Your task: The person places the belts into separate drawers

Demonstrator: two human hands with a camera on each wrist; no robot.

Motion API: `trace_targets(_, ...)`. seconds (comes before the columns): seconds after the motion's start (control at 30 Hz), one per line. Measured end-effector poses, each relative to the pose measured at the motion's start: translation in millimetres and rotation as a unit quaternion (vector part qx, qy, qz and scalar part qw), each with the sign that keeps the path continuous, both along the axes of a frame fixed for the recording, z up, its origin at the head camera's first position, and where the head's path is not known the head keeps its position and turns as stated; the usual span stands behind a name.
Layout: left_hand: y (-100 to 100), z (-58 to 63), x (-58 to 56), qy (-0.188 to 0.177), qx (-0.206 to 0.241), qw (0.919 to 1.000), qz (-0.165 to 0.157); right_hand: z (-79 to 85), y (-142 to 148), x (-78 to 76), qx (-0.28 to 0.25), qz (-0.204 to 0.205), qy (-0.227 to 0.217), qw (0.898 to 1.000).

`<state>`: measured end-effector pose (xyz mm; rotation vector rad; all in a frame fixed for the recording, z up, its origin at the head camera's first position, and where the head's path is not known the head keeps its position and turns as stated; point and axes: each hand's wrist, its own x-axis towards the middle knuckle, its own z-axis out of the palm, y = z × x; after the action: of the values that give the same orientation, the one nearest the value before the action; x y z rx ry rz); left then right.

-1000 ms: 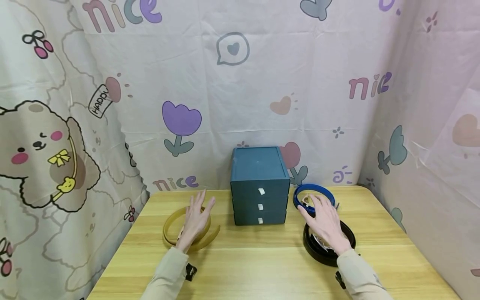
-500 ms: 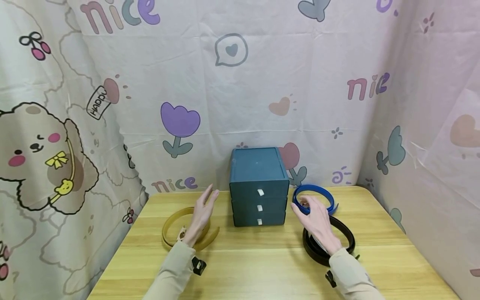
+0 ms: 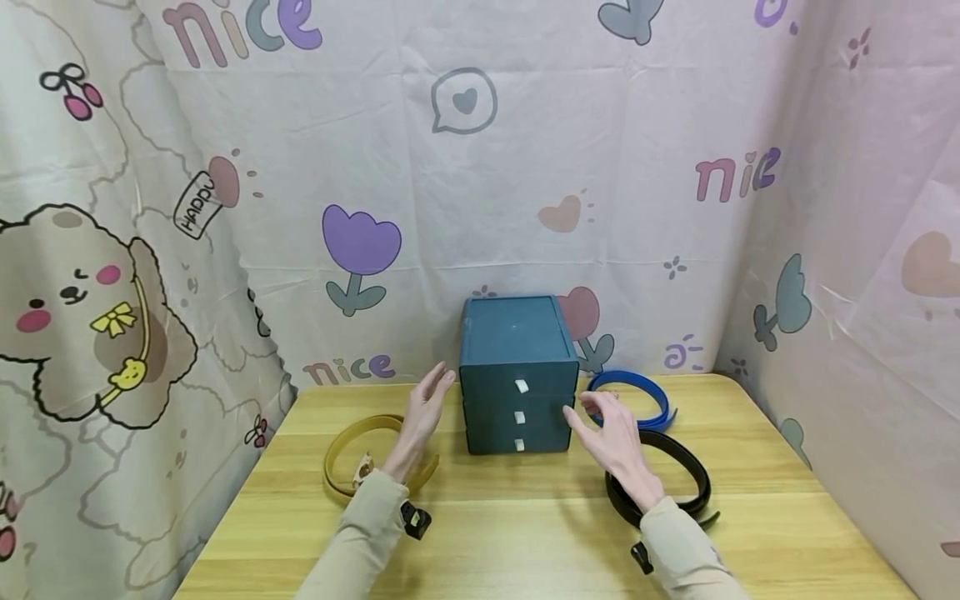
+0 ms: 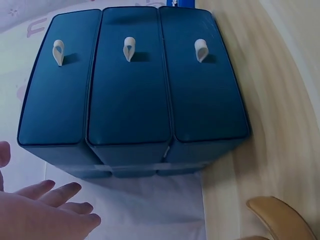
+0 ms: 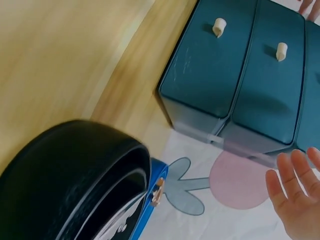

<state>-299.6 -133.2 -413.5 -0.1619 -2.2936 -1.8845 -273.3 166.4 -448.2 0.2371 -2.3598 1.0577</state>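
L hand (image 3: 422, 414), fingers loose, is nr L side of drawer unit (image 3: 487, 406) on tbl (image 3: 510, 533), hiding pt of tan belt (image 3: 328, 458). R hand (image 3: 615, 437), also relaxed, blocks bits of blk belt (image 3: 702, 477) + blue belt (image 3: 633, 380); can't tell if it touches the unit. Wrist cams crop both hands.

In the head view, my left hand (image 3: 420, 421) and sleeve (image 3: 360, 533) hide part of the tan belt (image 3: 331, 467) at lower left; my right hand (image 3: 615, 437) hides parts of the black belt (image 3: 702, 479) and blue belt (image 3: 663, 402) at right. The left wrist view crops my left hand at its left edge; the right wrist view crops the drawer cabinet (image 5: 215, 65) at upper right.
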Motion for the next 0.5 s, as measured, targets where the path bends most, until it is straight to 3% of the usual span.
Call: trace_targets(0.5,12.9,7.3,-9.1,-0.003,0.033,0.9994,-0.007,6.3,-31.6,-5.1,-0.028,0.044,0.077,0.996)
